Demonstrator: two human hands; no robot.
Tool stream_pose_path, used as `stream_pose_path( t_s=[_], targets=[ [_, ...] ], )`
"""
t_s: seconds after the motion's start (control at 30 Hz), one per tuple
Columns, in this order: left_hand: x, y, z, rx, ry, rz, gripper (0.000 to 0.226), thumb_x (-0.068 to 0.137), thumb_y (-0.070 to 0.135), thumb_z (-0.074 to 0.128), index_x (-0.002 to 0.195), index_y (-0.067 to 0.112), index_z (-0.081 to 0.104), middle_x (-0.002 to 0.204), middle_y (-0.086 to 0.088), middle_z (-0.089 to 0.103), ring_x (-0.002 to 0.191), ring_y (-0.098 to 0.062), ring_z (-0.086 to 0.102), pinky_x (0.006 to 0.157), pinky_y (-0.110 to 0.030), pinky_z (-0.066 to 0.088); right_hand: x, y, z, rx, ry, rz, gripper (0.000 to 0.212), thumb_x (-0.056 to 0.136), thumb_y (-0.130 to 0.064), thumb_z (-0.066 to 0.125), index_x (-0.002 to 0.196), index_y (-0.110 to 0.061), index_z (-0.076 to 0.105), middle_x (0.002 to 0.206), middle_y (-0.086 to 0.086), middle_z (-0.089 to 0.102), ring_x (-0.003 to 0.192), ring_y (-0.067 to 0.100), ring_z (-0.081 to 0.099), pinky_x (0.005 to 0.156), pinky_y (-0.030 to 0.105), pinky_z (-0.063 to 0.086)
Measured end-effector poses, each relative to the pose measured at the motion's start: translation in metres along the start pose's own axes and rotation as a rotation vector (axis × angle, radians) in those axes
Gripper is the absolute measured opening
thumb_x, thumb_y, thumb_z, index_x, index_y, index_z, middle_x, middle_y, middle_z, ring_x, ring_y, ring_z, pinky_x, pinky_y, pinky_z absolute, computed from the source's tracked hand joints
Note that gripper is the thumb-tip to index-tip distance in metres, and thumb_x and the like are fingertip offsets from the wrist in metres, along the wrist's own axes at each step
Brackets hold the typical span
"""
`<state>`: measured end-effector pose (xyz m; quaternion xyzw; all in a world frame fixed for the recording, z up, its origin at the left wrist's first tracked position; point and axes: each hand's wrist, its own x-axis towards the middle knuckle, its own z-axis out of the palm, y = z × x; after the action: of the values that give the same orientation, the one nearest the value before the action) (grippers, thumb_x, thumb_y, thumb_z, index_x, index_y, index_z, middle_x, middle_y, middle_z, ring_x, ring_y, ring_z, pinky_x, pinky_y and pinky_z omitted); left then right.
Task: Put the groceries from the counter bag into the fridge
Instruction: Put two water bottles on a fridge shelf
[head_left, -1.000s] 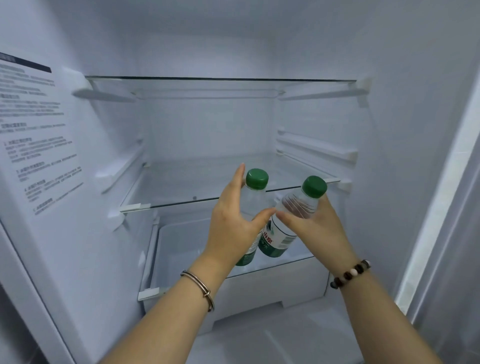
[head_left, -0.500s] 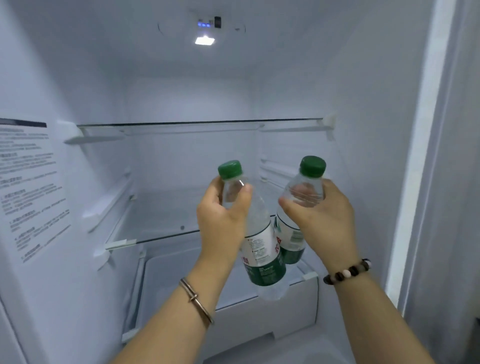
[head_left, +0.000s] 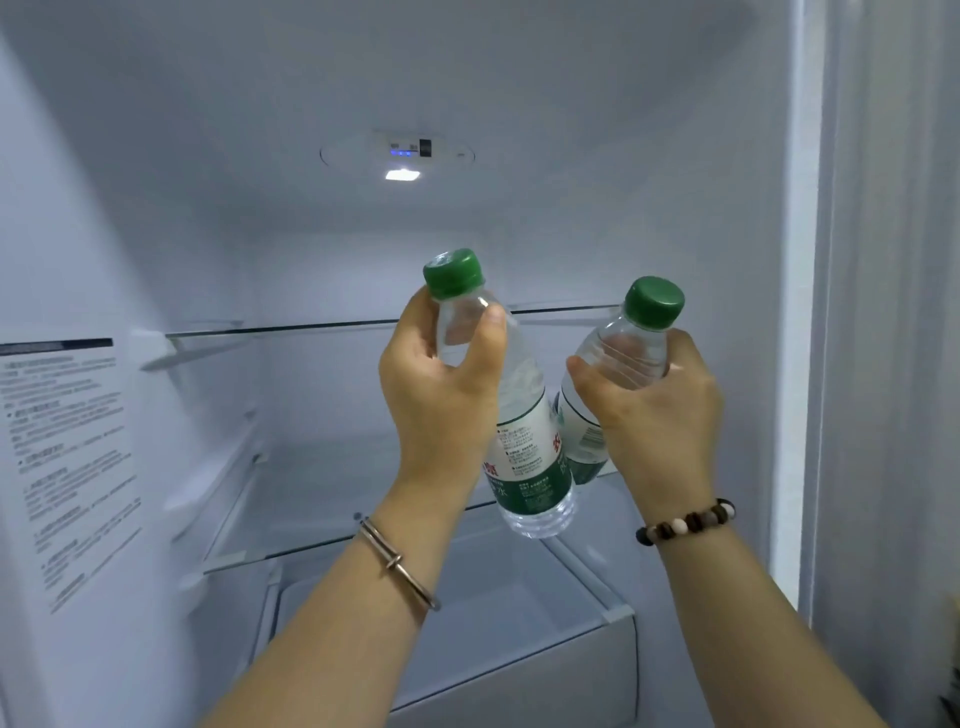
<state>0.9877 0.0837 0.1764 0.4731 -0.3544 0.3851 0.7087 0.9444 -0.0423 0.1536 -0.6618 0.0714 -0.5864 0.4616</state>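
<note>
- The left hand (head_left: 441, 384), at the centre of the frame, curls its thumb and fingers round the neck of a green-capped water bottle (head_left: 527, 447). The bottle tilts, base toward the lower right.
- The right hand (head_left: 654, 410), right of centre, wraps its fingers round the shoulder of a second green-capped bottle (head_left: 621, 353).
- The bottles overlap at their labels; whether they touch is unclear.
- Both are held in the air inside the open fridge (head_left: 701, 208), between the upper glass shelf (head_left: 280, 327) and the lower glass shelf (head_left: 291, 548).
- A lamp (head_left: 402, 175) glows at top centre.
</note>
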Motion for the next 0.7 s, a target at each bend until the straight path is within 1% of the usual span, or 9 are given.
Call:
stream_pose_path(
  t_s=[0.07, 0.13, 0.2, 0.27, 0.37, 0.5, 0.6, 0.67, 0.7],
  targets=[
    [0.002, -0.004, 0.002, 0.036, -0.019, 0.047, 0.020, 0.078, 0.030, 0.062, 0.093, 0.017, 0.065, 0.083, 0.010, 0.067, 0.079, -0.008, 0.063, 0.073, -0.020, 0.050, 0.002, 0.002, 0.009, -0.014, -0.003, -0.004, 0.045, 0.067, -0.036, 0.079, 0.103, -0.018, 0.058, 0.087, -0.008, 0.063, 0.079, 0.011, 0.061, 0.067, 0.022, 0.048],
    [0.003, -0.013, 0.003, 0.090, -0.068, 0.096, 0.023, 0.080, 0.027, 0.063, 0.099, 0.016, 0.063, 0.089, 0.008, 0.066, 0.084, -0.006, 0.062, 0.077, -0.017, 0.048, 0.003, 0.007, 0.017, -0.018, -0.011, 0.001, 0.044, 0.067, -0.037, 0.079, 0.101, -0.019, 0.057, 0.086, -0.008, 0.063, 0.080, 0.013, 0.062, 0.070, 0.028, 0.051],
    [0.001, -0.023, 0.001, 0.148, -0.130, 0.132, 0.028, 0.081, 0.025, 0.064, 0.106, 0.013, 0.061, 0.095, 0.005, 0.065, 0.090, -0.006, 0.061, 0.082, -0.018, 0.048, 0.003, 0.013, 0.024, -0.008, -0.019, 0.009, 0.043, 0.067, -0.038, 0.079, 0.100, -0.021, 0.056, 0.088, -0.008, 0.064, 0.082, 0.014, 0.062, 0.074, 0.031, 0.052],
    [0.001, -0.031, -0.001, 0.189, -0.166, 0.154, 0.031, 0.082, 0.024, 0.065, 0.110, 0.012, 0.059, 0.098, 0.004, 0.064, 0.092, -0.006, 0.060, 0.084, -0.018, 0.048, 0.004, 0.017, 0.029, 0.004, -0.033, 0.007, 0.043, 0.068, -0.037, 0.079, 0.101, -0.021, 0.056, 0.090, -0.008, 0.064, 0.084, 0.014, 0.062, 0.074, 0.031, 0.051],
    [0.006, -0.039, -0.004, 0.208, -0.198, 0.137, 0.032, 0.083, 0.025, 0.065, 0.111, 0.015, 0.057, 0.100, 0.007, 0.062, 0.094, -0.006, 0.059, 0.085, -0.021, 0.049, 0.005, 0.020, 0.035, 0.012, -0.082, -0.003, 0.046, 0.068, -0.039, 0.079, 0.104, -0.022, 0.056, 0.093, -0.008, 0.065, 0.087, 0.012, 0.062, 0.076, 0.030, 0.052],
    [0.013, -0.049, -0.008, 0.291, -0.315, 0.128, 0.034, 0.085, 0.028, 0.066, 0.114, 0.018, 0.055, 0.102, 0.008, 0.061, 0.095, -0.006, 0.058, 0.085, -0.020, 0.049, 0.013, 0.020, 0.042, 0.012, -0.172, -0.032, 0.041, 0.072, -0.040, 0.075, 0.104, -0.023, 0.054, 0.096, -0.009, 0.064, 0.088, 0.009, 0.062, 0.077, 0.031, 0.053],
    [0.006, -0.062, -0.016, 0.381, -0.448, 0.174, 0.036, 0.086, 0.026, 0.067, 0.118, 0.016, 0.054, 0.108, 0.005, 0.058, 0.100, -0.005, 0.055, 0.089, -0.019, 0.047, 0.019, 0.020, 0.039, 0.050, -0.283, -0.025, 0.041, 0.078, -0.037, 0.072, 0.109, -0.022, 0.051, 0.098, -0.009, 0.064, 0.090, 0.005, 0.061, 0.073, 0.025, 0.051],
    [-0.003, -0.075, -0.024, 0.459, -0.525, 0.234, 0.039, 0.085, 0.027, 0.066, 0.118, 0.010, 0.055, 0.112, -0.001, 0.058, 0.104, -0.011, 0.054, 0.093, -0.024, 0.047, 0.018, 0.025, 0.036, 0.093, -0.342, -0.006, 0.040, 0.081, -0.033, 0.071, 0.112, -0.021, 0.049, 0.097, -0.009, 0.063, 0.088, 0.002, 0.060, 0.067, 0.018, 0.045],
    [-0.008, -0.082, -0.029, 0.501, -0.547, 0.243, 0.041, 0.084, 0.028, 0.066, 0.118, 0.008, 0.056, 0.114, -0.003, 0.058, 0.107, -0.013, 0.054, 0.095, -0.026, 0.045, 0.017, 0.028, 0.035, 0.114, -0.370, 0.002, 0.040, 0.082, -0.030, 0.070, 0.113, -0.021, 0.048, 0.098, -0.009, 0.062, 0.089, 0.003, 0.060, 0.068, 0.017, 0.044]
  ],
)
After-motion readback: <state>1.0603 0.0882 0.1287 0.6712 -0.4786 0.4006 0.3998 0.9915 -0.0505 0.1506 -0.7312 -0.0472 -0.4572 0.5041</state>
